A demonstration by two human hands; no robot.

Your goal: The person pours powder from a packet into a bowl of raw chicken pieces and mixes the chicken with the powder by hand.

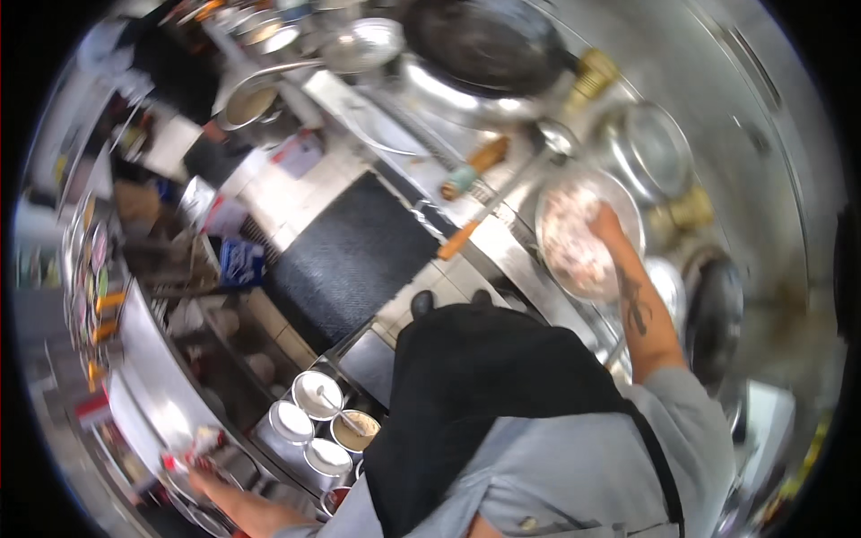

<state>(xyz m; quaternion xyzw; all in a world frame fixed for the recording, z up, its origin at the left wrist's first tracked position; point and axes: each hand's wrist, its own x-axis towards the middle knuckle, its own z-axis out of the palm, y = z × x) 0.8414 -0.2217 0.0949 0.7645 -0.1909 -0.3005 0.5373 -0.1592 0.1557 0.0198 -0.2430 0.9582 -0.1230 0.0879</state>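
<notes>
My right hand point(605, 223) reaches into a large bowl point(635, 252) of pale pink, raw-looking meat point(572, 235). Its fingers are sunk in or hidden against the meat, so their grip is unclear. Far off at the lower left, my left hand point(200, 476) is stretched out over a steel counter. A blurred red-and-white item point(202, 444) is right by its fingers; whether they hold it I cannot tell. Close to the bowl lies a long-handled ladle point(514, 178) with a wooden grip.
A dark wok point(488, 44) and a metal basin point(649, 151) stand beyond the bowl. Several round containers point(318, 393), some with white contents, sit beside my apron. A black floor mat point(356, 262) covers the tiles between counters. A pot point(250, 104) stands farther off.
</notes>
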